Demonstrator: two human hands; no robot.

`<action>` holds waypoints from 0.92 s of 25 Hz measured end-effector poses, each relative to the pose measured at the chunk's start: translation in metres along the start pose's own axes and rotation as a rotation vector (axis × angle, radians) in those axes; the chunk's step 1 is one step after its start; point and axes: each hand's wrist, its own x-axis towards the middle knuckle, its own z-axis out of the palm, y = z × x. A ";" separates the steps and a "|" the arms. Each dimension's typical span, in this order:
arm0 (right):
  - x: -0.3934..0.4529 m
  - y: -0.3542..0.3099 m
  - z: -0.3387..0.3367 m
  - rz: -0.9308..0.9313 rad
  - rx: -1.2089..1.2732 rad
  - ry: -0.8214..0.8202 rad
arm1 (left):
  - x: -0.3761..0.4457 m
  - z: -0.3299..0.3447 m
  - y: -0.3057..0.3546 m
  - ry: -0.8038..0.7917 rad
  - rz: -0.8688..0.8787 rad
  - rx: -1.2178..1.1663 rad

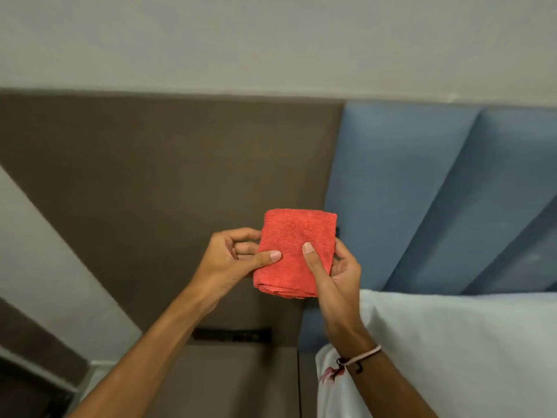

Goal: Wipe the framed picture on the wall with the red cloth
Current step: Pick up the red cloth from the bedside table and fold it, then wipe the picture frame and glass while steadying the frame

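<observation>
A red cloth [294, 236], folded into a thick rectangle, is held up in front of me at the middle of the head view. My left hand [229, 260] pinches its left edge, thumb on the front face. My right hand [334, 273] grips its lower right side, thumb pressed on the front. A thin band circles the right wrist. No framed picture shows in this view.
Behind the cloth is a brown wall panel [165, 164] under a pale wall [271, 40]. Blue padded headboard panels [422, 191] fill the right. A white pillow [467, 342] lies at lower right. A brown bedside surface [235, 381] with a dark strip sits below.
</observation>
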 end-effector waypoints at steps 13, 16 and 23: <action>0.143 -0.392 -0.052 -0.497 0.090 0.064 | 0.104 0.191 0.371 -0.163 0.636 0.102; 0.167 -0.457 -0.067 -0.526 0.097 0.038 | 0.120 0.223 0.431 -0.188 0.744 0.148; 0.211 -0.562 -0.107 -0.764 0.140 0.164 | 0.160 0.289 0.549 -0.062 1.155 0.405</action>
